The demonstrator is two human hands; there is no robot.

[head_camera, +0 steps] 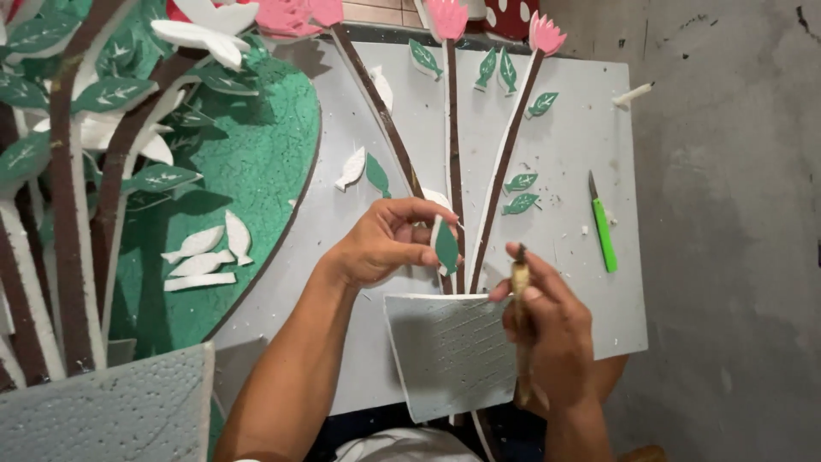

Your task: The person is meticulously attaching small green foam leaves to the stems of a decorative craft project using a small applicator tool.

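Left hand pinches a green foam leaf between its fingers, held against the brown stems near the front edge of the grey board. Right hand is closed around a brown stick tool, upright. Step in hand looks like leaf attachment; next move likely needs steady pressing. Green knife lies near the right edge.

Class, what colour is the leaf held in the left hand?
Green, with a white edge: the leaf, head view.

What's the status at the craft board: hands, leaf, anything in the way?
Left hand pinching green foam leaf against brown stems. Right hand gripping stick tool. Green knife lies apart, right.
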